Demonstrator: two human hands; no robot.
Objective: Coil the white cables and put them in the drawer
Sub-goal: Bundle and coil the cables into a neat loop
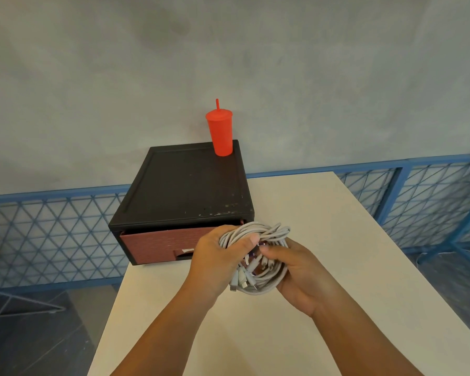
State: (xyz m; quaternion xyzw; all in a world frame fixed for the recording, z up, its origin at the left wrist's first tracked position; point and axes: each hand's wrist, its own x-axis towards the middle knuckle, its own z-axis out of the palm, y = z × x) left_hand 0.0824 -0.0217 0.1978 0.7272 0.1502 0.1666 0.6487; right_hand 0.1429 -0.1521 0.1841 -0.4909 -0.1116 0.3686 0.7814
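A bundle of white cables [266,278] is coiled into a loop and held above the table, just in front of the drawer. My left hand [217,256] grips the coil's left side, thumb over the strands. My right hand [296,275] cups its right and lower side, thumb pressing near the middle. Several plug ends hang out at the coil's bottom left. The brown drawer [158,244] sits in a black cabinet [187,183] and looks pulled out only slightly. My left hand partly hides its handle.
The cabinet stands at the far left of a cream table [296,335]. A red tumbler with a straw [219,132] stands on the cabinet's back right corner. Blue mesh fencing [52,234] runs behind the table, with a grey wall above.
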